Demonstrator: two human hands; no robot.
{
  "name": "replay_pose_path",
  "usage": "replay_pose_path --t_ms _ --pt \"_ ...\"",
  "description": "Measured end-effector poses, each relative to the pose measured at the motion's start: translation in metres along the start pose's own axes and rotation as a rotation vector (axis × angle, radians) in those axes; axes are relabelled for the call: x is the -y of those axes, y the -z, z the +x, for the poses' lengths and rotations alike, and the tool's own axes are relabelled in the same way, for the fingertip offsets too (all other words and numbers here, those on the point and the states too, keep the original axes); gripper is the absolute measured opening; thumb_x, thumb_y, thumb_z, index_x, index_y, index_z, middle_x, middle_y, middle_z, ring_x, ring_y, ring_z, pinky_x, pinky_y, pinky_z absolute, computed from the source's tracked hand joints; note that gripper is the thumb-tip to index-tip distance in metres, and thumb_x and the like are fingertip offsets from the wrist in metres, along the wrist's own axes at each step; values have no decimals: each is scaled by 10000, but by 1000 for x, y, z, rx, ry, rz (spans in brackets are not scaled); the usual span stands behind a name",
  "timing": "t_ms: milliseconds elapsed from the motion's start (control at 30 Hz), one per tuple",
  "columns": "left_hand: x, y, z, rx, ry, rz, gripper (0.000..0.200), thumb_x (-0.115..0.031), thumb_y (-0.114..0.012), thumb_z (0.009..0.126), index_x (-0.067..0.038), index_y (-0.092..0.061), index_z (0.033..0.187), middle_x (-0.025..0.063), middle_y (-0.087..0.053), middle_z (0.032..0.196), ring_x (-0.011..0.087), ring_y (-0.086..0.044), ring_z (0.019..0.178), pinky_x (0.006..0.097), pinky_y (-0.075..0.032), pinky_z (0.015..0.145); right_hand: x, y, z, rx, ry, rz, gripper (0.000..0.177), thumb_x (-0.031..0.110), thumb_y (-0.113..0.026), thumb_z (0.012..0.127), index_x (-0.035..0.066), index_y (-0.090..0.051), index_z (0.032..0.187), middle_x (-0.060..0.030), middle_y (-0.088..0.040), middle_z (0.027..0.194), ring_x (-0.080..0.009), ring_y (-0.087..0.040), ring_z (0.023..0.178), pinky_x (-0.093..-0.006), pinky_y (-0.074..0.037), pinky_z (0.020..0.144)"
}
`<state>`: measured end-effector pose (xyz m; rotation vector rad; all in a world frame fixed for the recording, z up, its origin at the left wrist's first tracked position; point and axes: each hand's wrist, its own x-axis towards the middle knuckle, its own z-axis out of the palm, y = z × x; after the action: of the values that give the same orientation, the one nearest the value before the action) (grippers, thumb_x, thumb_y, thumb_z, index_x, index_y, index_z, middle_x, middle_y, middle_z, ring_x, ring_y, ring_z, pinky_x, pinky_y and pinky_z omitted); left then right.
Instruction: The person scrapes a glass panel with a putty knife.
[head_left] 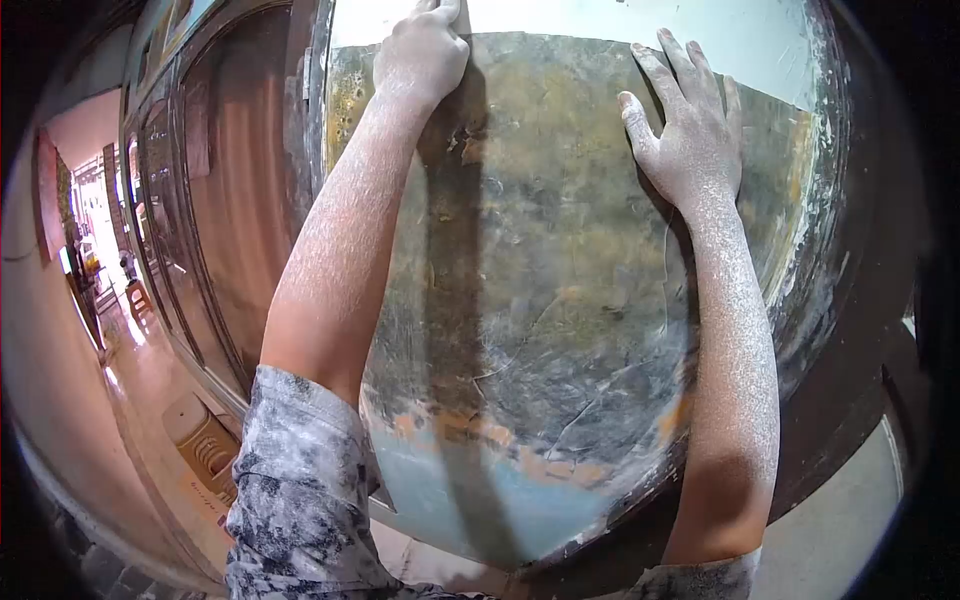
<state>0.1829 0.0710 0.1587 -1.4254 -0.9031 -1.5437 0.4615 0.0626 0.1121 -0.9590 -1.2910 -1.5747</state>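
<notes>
So the wall took up the middle of the frame, top to nearly the bottom. Left hand was up at the top edge, left of centre, in front of the wall; right hand was on it at upper right, fingertips just over the line where the top band started. The arms ran down either side, left sleeve at lower left, right sleeve at bottom right. Door sat left of the wall, floor left of that, with a chair at lower left and a stool farther back.
</notes>
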Motion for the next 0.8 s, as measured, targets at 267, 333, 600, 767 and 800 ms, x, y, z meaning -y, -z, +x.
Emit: replay_pose_path --t_ms 267,333,600,767,800 --pt "1 12 31 286 194 92 501 -86 -438 869 -23 -599 1339 285 -626 1250 434 -620 1158 486 -491 1023 0 -1 3 -53 19 44 529 484 -532 995 315 -473 1493 10 -402 1591 -204 -329 1498 -506 -197 1251" --pt "0 14 26 292 206 86 502 -88 -439 871 -22 -597 1343 283 -613 1280 426 -611 1182 481 -480 1042 -1 -3 2 -55 12 41 521 484 -528 998 315 -476 1489 11 -400 1591 -203 -330 1497 -507 -194 1253" --pt "54 6 -11 149 87 55 553 -105 -416 849 -108 -595 1371 135 -510 1491 449 -572 1213 474 -460 1049 -2 -1 2 -63 15 71 512 459 -541 1000 293 -490 1481 4 -410 1585 -200 -331 1496 -488 -193 1253" --pt "61 8 -44 -22 10 -34 553 -72 -423 887 -161 -563 1414 168 -519 1473 411 -600 1198 484 -499 1005 -3 -3 0 -81 24 68 511 466 -531 1002 292 -487 1481 7 -409 1587 -200 -339 1494 -494 -210 1245" --pt "65 9 -55 1 8 -23 579 -65 -424 882 -166 -538 1441 142 -465 1526 405 -591 1219 472 -491 1023 -2 -3 0 -82 20 73 511 466 -531 1002 292 -487 1481 7 -409 1587 -200 -339 1494 -494 -210 1245"
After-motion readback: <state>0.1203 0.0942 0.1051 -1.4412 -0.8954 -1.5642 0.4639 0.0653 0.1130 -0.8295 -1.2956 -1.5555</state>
